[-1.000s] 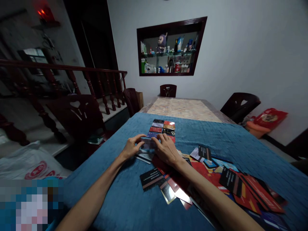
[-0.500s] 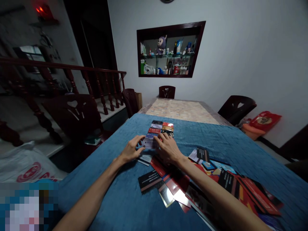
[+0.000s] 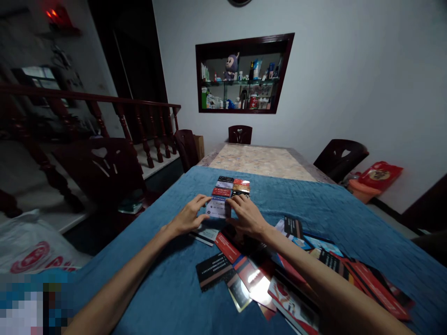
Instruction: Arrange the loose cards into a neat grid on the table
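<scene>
A white card [image 3: 218, 209] with dark print lies at the near end of two columns of overlapping cards. Its left edge is between the thumb and fingers of my left hand [image 3: 188, 216]. At its right edge, my right hand [image 3: 248, 217] has bent fingers on the card, with the thumb mostly hidden. Beyond it in the left column are a red card [image 3: 221, 191] and a black card [image 3: 226, 178]. The right column holds a red and gold card [image 3: 241, 185] and a dark card [image 3: 240, 193], partly covered by my right fingers. A pale card [image 3: 206, 235] lies below my left hand.
Loose cards, among them a black card [image 3: 213, 271] and a red card [image 3: 258, 275], spread over the blue cloth [image 3: 157, 284] near me. More lie under and right of my right forearm, including a red card [image 3: 379, 288]. Dark chairs [image 3: 340, 158] surround the table.
The white card's print shows more fully now, as my right fingers have drawn back towards its right edge. My left hand stays at the left edge. The whole view has shifted slightly.
</scene>
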Available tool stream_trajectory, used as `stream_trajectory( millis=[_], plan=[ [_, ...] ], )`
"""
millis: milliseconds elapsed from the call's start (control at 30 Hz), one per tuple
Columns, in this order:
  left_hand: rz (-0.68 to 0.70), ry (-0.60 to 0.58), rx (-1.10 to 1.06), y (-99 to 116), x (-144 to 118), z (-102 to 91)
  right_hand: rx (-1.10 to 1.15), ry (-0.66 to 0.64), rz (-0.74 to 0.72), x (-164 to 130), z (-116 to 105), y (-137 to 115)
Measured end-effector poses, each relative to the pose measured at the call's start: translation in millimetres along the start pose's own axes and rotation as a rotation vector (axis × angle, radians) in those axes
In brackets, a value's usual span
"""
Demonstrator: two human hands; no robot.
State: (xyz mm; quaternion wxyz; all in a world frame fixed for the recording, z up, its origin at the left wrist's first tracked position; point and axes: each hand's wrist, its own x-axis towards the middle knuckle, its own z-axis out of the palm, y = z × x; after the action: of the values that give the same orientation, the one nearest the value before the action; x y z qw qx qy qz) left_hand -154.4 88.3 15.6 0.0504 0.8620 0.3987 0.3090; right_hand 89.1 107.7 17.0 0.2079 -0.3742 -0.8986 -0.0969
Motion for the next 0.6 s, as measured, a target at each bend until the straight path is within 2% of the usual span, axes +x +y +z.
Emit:
stream_trajectory(
  millis=[300,600],
  plan=[
    [-0.061,-0.034,-0.047,-18.5,35.5,-5.1,0.158,0.025,-0.018,21.4,8.3,33.1],
    [-0.163,-0.007,-0.064,-64.9,90.1,9.7,0.189,0.029,0.143,61.8,20.8,66.9]
  ],
)
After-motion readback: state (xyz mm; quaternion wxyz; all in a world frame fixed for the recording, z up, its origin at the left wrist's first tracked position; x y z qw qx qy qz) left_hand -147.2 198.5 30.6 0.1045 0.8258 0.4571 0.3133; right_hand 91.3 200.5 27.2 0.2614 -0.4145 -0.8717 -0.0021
